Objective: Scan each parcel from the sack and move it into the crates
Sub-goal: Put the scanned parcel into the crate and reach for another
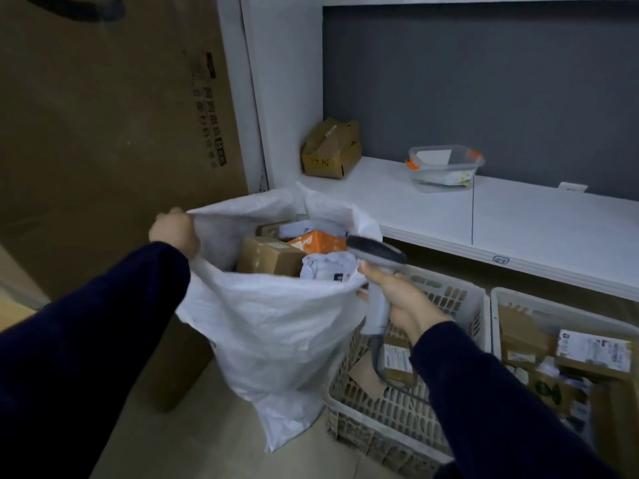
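While the left hand [176, 229] is pinching the sack [273, 326] rim open, the right hand [397, 302] is aiming the scanner [375, 257] inside.
Both hands are gripping fully: left fingers curling round the cloth, right palm wrapping the scanner handle. A brown box [269, 257], orange packet [316, 242] and white pouch [328, 267] are lying between the hands. Scanning is apparently beginning; next, the left hand is needing to release and lift one parcel into the crates [480, 292] beneath the right hand.
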